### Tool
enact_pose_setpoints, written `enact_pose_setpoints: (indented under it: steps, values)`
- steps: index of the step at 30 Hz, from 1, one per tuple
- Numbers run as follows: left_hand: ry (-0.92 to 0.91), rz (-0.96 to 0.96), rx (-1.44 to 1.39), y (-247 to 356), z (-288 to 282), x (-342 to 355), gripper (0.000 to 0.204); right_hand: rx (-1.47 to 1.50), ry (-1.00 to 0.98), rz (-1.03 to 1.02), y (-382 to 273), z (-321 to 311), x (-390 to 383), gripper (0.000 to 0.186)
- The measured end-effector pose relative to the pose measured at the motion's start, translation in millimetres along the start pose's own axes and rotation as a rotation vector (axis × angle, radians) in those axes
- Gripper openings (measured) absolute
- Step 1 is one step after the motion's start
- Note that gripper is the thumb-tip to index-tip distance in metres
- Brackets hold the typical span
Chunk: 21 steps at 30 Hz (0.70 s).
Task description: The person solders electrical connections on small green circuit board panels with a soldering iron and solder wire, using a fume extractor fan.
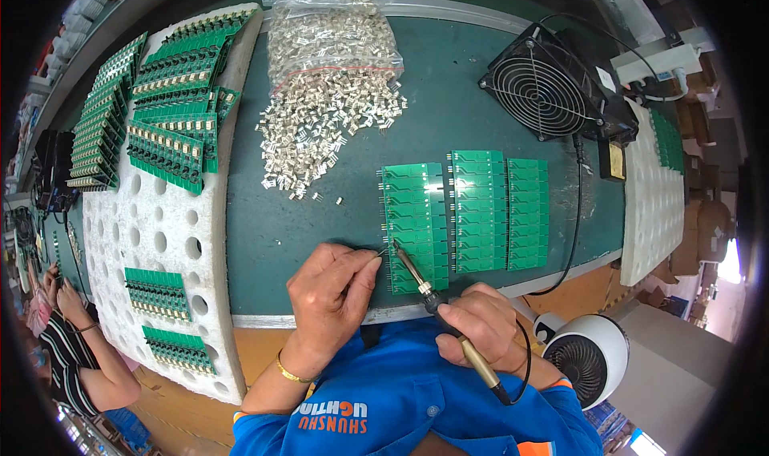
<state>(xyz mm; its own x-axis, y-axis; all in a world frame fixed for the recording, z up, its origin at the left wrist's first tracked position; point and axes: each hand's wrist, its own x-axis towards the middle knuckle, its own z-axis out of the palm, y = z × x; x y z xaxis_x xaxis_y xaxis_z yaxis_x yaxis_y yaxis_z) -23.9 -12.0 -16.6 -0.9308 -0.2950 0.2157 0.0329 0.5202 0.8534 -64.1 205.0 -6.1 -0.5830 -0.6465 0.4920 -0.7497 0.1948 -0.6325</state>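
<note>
A soldering iron [424, 290] is gripped in my right hand [483, 326], fingers closed round its handle. Its tip touches or hovers just over the left edge of the nearest green circuit board panel [416, 223]; I cannot tell which. My left hand [332, 289] is closed in a pinch beside that same edge, on a thin strand that looks like solder wire and points at the iron's tip. Metal pins stick out along the panel's left side. To its right lie a second circuit board panel [478, 215] and a third circuit board panel [527, 215], side by side.
White connectors [320, 127] spill from a clear plastic bag [332, 35] at the back. A black fan [537, 91] stands back right, its cable trailing over the green table. White foam [104, 256] at left bears assembled boards [164, 151]. Another person [88, 352] works far left.
</note>
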Motion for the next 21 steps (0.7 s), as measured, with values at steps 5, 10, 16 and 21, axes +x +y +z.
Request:
enact_pose_setpoints:
  steps: [5, 10, 16, 21]
  values:
    - [0.002, 0.020, 0.002, -0.9, 0.5, 1.7, 0.010, -0.006, -0.004, -0.005, 0.3, 0.2, -0.3, 0.042]
    - [-0.002, 0.026, 0.006, -0.4, 0.8, 2.0, 0.010, -0.008, -0.017, 0.003, -0.7, -0.1, -0.3, 0.040]
    - [0.013, 0.011, 0.013, 0.2, -2.0, 2.2, 0.009, -0.024, -0.014, -0.001, -1.0, -5.0, 0.7, 0.038]
    - [0.018, -0.021, -0.006, 1.3, -1.6, 2.2, 0.008, 0.000, 0.045, 0.025, 0.1, -0.9, 4.8, 0.032]
